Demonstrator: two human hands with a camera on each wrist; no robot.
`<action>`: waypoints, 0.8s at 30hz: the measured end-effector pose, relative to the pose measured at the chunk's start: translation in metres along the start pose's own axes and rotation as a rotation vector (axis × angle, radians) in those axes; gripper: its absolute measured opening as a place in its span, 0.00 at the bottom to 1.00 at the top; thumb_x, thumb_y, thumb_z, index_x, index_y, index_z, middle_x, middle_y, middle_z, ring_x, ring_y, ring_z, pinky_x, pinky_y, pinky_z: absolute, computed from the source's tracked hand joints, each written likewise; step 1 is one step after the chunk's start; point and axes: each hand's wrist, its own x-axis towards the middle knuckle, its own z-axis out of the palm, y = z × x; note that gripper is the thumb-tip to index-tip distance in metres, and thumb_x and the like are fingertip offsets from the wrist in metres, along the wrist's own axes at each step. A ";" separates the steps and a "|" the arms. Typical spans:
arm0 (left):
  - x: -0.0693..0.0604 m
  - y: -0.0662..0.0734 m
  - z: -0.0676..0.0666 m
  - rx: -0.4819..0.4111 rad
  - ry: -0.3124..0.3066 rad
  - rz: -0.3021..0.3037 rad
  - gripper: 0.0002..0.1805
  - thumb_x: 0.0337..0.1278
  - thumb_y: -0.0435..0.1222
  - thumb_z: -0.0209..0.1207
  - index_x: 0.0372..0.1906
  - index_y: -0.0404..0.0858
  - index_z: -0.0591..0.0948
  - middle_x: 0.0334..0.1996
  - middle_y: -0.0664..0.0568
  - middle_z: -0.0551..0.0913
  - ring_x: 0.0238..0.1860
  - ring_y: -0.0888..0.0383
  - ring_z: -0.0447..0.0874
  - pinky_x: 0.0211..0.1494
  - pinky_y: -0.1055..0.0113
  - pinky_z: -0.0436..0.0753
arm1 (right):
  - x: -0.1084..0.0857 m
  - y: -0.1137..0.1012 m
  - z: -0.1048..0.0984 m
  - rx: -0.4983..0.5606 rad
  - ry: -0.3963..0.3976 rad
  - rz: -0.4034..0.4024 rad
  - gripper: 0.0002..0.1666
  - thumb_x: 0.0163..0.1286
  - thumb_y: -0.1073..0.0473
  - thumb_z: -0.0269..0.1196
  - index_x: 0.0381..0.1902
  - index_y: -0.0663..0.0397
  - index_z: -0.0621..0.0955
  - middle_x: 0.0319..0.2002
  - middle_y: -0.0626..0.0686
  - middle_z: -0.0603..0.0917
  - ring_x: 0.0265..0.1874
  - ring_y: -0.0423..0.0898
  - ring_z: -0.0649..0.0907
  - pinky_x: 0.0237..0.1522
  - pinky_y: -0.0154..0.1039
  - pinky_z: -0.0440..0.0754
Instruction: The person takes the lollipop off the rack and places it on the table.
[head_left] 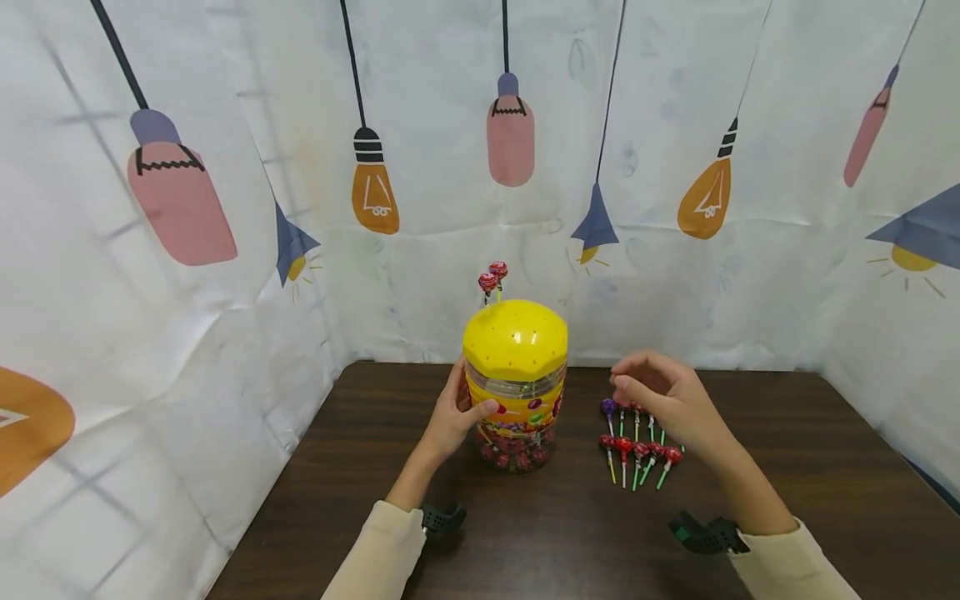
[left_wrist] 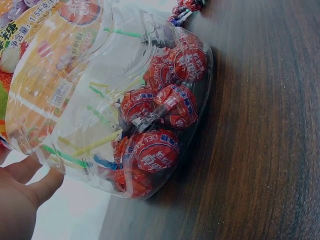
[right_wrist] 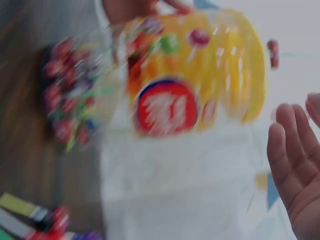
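A clear plastic candy jar [head_left: 517,410] with a yellow lid [head_left: 516,340] stands upright on the table. My left hand [head_left: 450,423] grips its left side, thumb across the front of the label. Red-wrapped lollipops [left_wrist: 155,150] lie at the bottom of the jar, sticks pointing various ways. My right hand [head_left: 675,404] hovers to the right of the jar, above the loose lollipops [head_left: 624,447]. Its fingers [right_wrist: 290,140] are loosely bent, with nothing visible between them. Those lollipops lie in two rows, mostly red with a purple one; the hand partly hides the back row.
Two lollipops [head_left: 488,283] show upright just behind the lid; what supports them is hidden. The dark wooden table [head_left: 562,542] ends at a white cloth backdrop [head_left: 435,283] printed with hanging lamps. Dark bands sit on both wrists.
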 end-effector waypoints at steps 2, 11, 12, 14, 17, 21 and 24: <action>0.000 0.000 0.000 -0.004 0.003 -0.005 0.48 0.68 0.47 0.64 0.82 0.62 0.48 0.74 0.48 0.67 0.70 0.45 0.72 0.73 0.40 0.72 | 0.017 -0.012 0.008 0.007 0.005 -0.020 0.09 0.77 0.61 0.61 0.51 0.58 0.82 0.40 0.52 0.86 0.37 0.48 0.87 0.41 0.37 0.88; 0.000 -0.001 0.000 -0.012 0.006 -0.029 0.49 0.65 0.52 0.65 0.82 0.65 0.48 0.75 0.49 0.66 0.72 0.43 0.70 0.73 0.38 0.71 | 0.095 -0.048 0.039 0.055 0.018 -0.054 0.18 0.74 0.55 0.65 0.59 0.55 0.79 0.50 0.60 0.85 0.43 0.51 0.87 0.48 0.38 0.88; 0.000 -0.001 0.000 -0.010 0.007 -0.029 0.49 0.65 0.52 0.65 0.82 0.65 0.48 0.75 0.49 0.66 0.72 0.43 0.70 0.73 0.38 0.72 | 0.102 -0.050 0.042 0.063 0.017 -0.052 0.19 0.74 0.55 0.65 0.60 0.53 0.79 0.51 0.61 0.84 0.44 0.51 0.86 0.48 0.38 0.87; 0.000 -0.001 0.000 -0.007 0.008 -0.029 0.49 0.65 0.52 0.65 0.82 0.65 0.48 0.75 0.48 0.66 0.72 0.43 0.70 0.72 0.38 0.72 | 0.115 -0.051 0.046 0.077 0.013 -0.050 0.21 0.74 0.56 0.65 0.62 0.51 0.78 0.53 0.62 0.83 0.46 0.52 0.86 0.49 0.38 0.87; 0.001 -0.001 0.000 -0.008 0.008 -0.025 0.49 0.65 0.53 0.65 0.82 0.64 0.48 0.74 0.48 0.67 0.71 0.43 0.71 0.72 0.39 0.73 | 0.132 -0.051 0.051 0.090 -0.006 -0.059 0.24 0.73 0.57 0.65 0.65 0.50 0.77 0.56 0.63 0.82 0.50 0.53 0.86 0.52 0.41 0.88; 0.001 -0.001 0.000 -0.010 0.005 -0.023 0.48 0.65 0.52 0.65 0.82 0.64 0.48 0.74 0.48 0.67 0.71 0.43 0.71 0.72 0.39 0.73 | 0.149 -0.048 0.057 0.082 -0.050 -0.058 0.26 0.73 0.57 0.65 0.67 0.49 0.76 0.59 0.60 0.82 0.54 0.55 0.85 0.56 0.49 0.87; 0.000 -0.001 0.000 -0.015 0.004 -0.026 0.48 0.66 0.51 0.65 0.82 0.64 0.48 0.74 0.48 0.67 0.71 0.44 0.71 0.73 0.39 0.72 | 0.158 -0.049 0.062 0.069 -0.078 -0.044 0.27 0.74 0.56 0.65 0.68 0.49 0.76 0.60 0.58 0.82 0.55 0.55 0.85 0.57 0.52 0.86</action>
